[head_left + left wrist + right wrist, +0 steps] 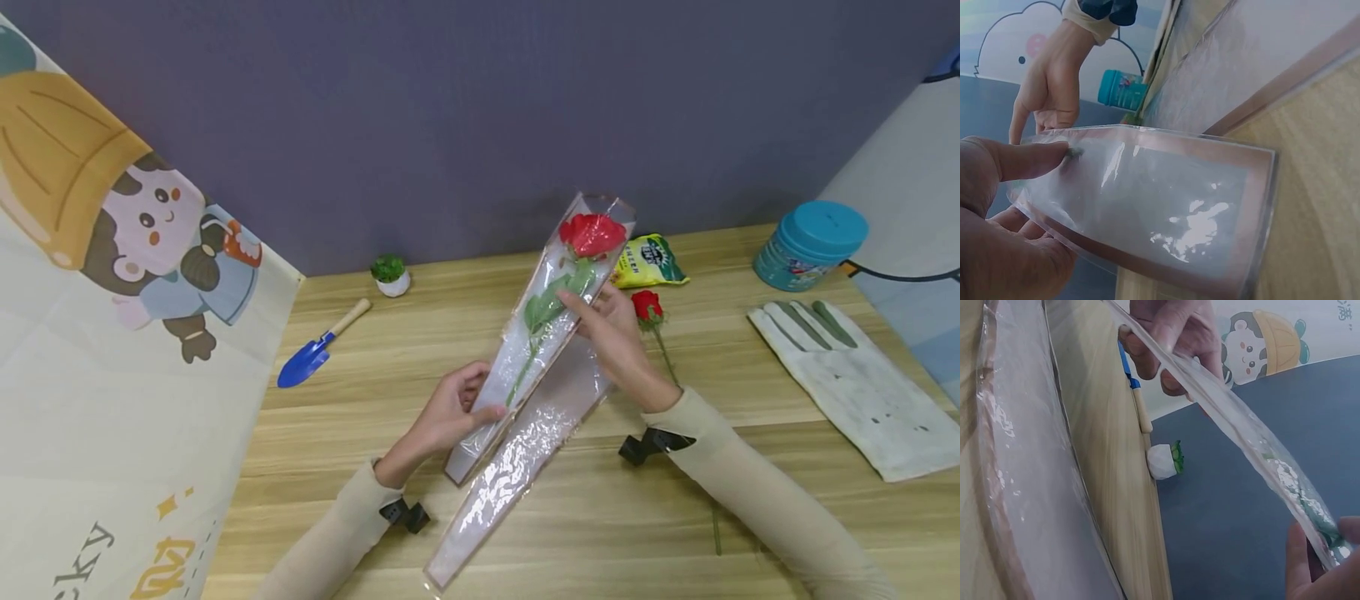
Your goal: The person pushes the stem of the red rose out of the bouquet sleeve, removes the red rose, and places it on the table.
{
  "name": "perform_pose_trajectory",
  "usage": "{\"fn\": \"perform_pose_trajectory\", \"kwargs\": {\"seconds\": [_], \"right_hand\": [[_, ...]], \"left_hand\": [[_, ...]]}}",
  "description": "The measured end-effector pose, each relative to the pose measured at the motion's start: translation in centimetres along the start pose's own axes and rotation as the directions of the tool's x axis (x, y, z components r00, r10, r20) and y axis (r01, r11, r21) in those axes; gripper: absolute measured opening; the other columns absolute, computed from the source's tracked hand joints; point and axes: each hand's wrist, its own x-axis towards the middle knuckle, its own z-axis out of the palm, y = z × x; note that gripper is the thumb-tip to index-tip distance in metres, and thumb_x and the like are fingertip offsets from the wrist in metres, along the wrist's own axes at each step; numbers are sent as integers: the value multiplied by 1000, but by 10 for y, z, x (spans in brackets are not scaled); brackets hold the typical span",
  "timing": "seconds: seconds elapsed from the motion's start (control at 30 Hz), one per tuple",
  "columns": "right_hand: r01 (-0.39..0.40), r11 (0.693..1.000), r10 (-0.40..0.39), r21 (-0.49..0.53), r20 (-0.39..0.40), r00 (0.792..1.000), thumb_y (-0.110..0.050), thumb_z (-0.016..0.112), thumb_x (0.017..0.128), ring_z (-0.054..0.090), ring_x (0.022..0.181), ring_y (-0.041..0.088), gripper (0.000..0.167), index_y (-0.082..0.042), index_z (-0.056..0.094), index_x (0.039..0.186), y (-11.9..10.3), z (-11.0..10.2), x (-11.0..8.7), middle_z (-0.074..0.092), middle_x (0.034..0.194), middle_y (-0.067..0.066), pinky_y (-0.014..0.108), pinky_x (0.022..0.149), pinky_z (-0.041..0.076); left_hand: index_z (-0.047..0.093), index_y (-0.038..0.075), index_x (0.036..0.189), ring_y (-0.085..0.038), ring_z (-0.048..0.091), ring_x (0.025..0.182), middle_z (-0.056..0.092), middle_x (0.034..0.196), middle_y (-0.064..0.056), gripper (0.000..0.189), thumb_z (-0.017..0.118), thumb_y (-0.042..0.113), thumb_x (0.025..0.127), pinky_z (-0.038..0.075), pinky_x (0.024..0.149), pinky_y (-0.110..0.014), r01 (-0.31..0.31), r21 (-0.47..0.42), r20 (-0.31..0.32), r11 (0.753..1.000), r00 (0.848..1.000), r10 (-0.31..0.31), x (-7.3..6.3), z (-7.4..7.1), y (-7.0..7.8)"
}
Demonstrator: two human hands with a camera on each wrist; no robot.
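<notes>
A red artificial rose (592,236) with green leaves lies inside a clear, pink-edged flower sleeve (491,392), tilted above the table. My left hand (455,410) pinches the sleeve's narrow lower part, thumb on top and fingers beneath; the left wrist view shows the thumb pressing beside the stem end (1074,152). Higher up, my right hand (611,325) grips the sleeve's right edge by the leaves, thumb on the front. Beneath lies a second flower sleeve (517,467), flat on the table. Another red rose (647,307) rests right of my right hand, its stem partly hidden under the forearm.
Along the back stand a small potted plant (392,277), a yellow-green packet (651,260) and a teal lidded jar (810,244). A blue hand trowel (318,348) lies at left, a pair of pale gloves (862,392) at right. A dark wall panel (450,125) rises behind.
</notes>
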Motion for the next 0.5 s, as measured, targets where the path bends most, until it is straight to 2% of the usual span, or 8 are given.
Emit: {"fn": "perform_pose_trajectory", "kwargs": {"seconds": [0.23,0.5], "right_hand": [[-2,1000,3,31,-38,999,-18,72,99,73,94,6,60,-8,46,152,-3,-2,3,74,111,-8,22,82,64],[13,1000,-13,-3,-38,999,-16,71,99,73,95,6,62,-8,44,154,-3,-2,3,70,115,-6,23,83,64]], "left_hand": [[58,-1,136,-27,74,98,72,123,-25,50,76,0,88,65,81,-31,24,12,0,1000,1000,-24,-1,2,-1],[60,1,136,-28,75,98,73,123,-25,50,76,1,89,65,81,-32,45,-1,-16,999,999,-45,-2,5,0]]}}
